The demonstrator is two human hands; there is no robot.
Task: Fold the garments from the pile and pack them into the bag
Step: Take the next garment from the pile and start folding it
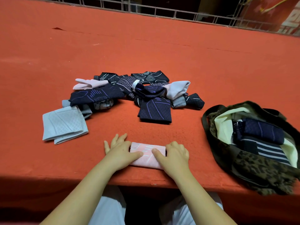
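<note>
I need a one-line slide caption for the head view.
Both hands press a folded pink garment flat, pile behind, bag at right.

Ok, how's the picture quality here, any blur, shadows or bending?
Head view: the pink garment and both hands, left and right, look sharp and evenly lit; dark shadow lies along the table's near left edge; the bag blurs toward the corner; the far railing bows, wide-angle distortion.

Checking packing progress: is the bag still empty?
No, the bag already holds folded dark garments against its pale lining.
</note>
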